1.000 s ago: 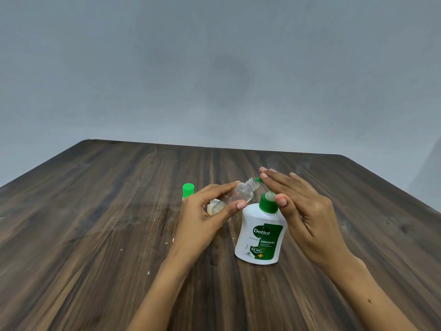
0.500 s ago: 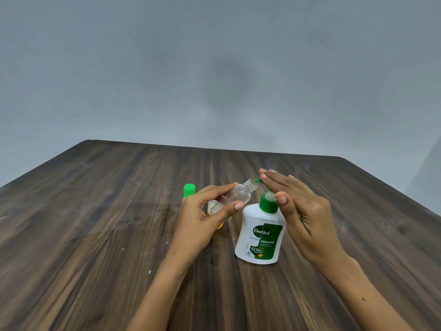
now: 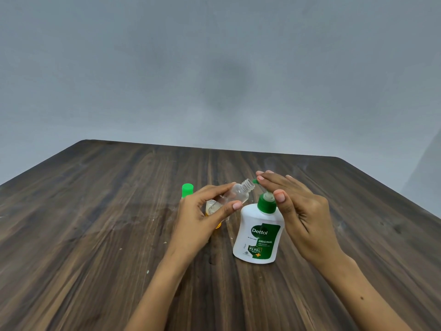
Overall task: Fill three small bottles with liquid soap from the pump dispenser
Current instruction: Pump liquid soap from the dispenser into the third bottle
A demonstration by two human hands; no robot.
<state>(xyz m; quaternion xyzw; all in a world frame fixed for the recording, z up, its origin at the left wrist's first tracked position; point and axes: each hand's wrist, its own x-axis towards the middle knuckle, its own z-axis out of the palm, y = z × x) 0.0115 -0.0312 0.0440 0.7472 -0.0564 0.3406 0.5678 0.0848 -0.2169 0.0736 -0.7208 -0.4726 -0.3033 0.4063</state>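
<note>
A white Dettol pump dispenser (image 3: 259,235) with a green collar stands upright on the wooden table (image 3: 95,223). My right hand (image 3: 298,211) lies flat over its green pump head, fingers straight. My left hand (image 3: 202,216) holds a small clear bottle (image 3: 235,194) tilted, its open mouth just under the green spout tip. A little pale liquid sits in the bottle's low end. Behind my left hand a second small bottle with a green cap (image 3: 187,189) shows, and a bit of orange liquid (image 3: 217,226) of another bottle peeks out below my palm.
The dark wooden table stretches wide to the left and far side, ending at a grey wall (image 3: 214,68). A few small pale specks lie on the wood near my left forearm.
Almost nothing has moved. My right hand stays on the pump head and my left hand keeps the clear bottle at the spout, shifted only slightly.
</note>
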